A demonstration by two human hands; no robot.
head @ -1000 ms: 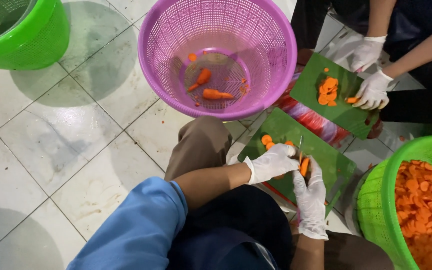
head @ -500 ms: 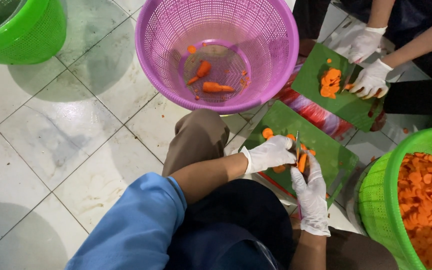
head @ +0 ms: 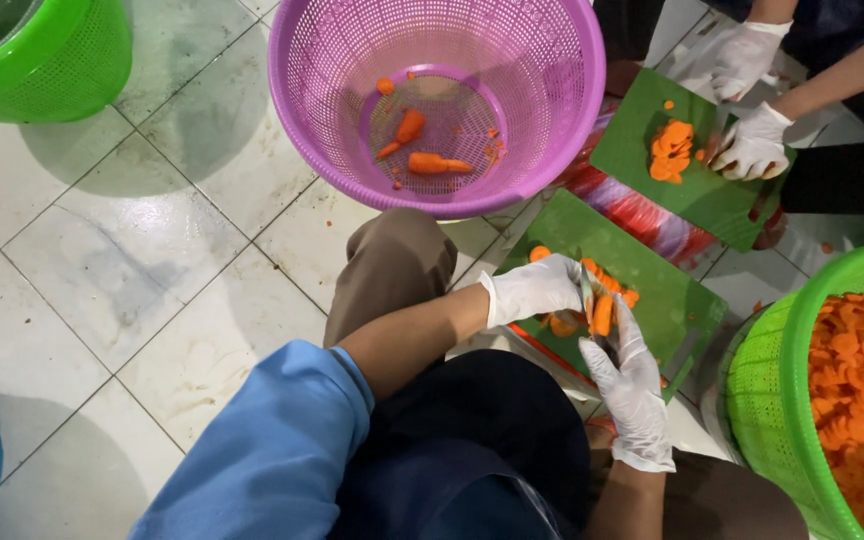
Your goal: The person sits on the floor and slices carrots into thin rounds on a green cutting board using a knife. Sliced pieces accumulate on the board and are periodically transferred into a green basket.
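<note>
My left hand (head: 535, 288), in a white glove, is closed like a fist at the near edge of a green cutting board (head: 672, 290). A thin knife blade (head: 586, 292) sticks out of it. My right hand (head: 632, 385), also gloved, reaches up from below, its fingertips pressing on a piece of carrot (head: 602, 314) beside the blade. Orange carrot slices (head: 607, 280) lie on the board around both hands. My blue sleeve (head: 272, 450) covers my left arm.
A purple mesh basket (head: 552, 130) holding a few whole carrots (head: 432, 163) stands ahead. A green basket (head: 782, 400) of carrot slices is at the right. Another person's gloved hands (head: 752, 145) work on a second green board (head: 642, 130). A green bucket (head: 42, 60) stands far left.
My hands have stayed over the board with small cutting motions at the carrot. The other person's hands have shifted closer to their pile of slices.
</note>
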